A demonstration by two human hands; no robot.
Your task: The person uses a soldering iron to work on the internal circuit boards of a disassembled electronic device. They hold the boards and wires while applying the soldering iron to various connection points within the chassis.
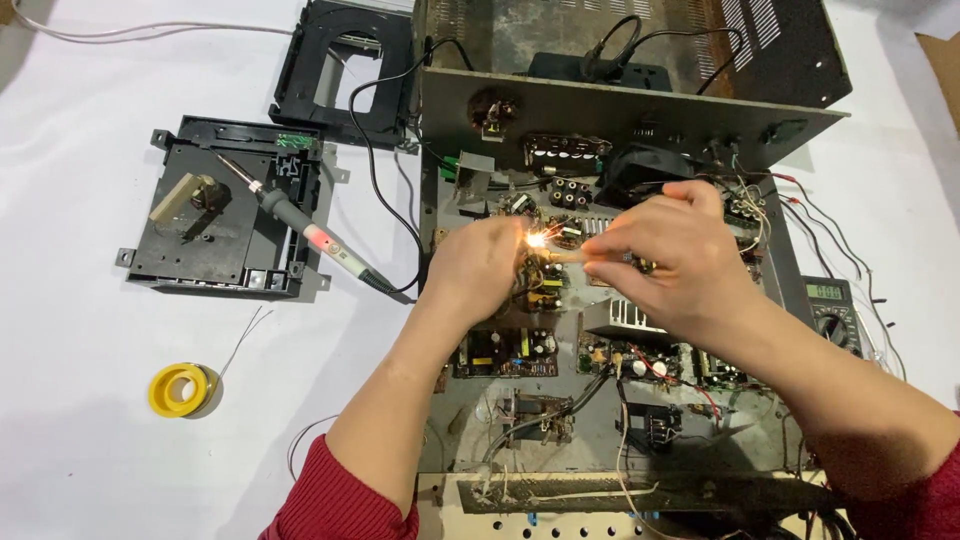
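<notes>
A small flame [537,239] is held at the opened chassis [600,300], centre frame. The right hand [665,255] is pinched on a thin stick [570,257]; the left hand [478,265] is curled, grip indiscernible. At nine o'clock, the soldering iron [300,225] lies unused; work appears midway.

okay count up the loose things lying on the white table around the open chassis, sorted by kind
Soldering iron: 1
Yellow solder spool: 1
Black drive housings: 2
Multimeter: 1
Total: 5
</notes>
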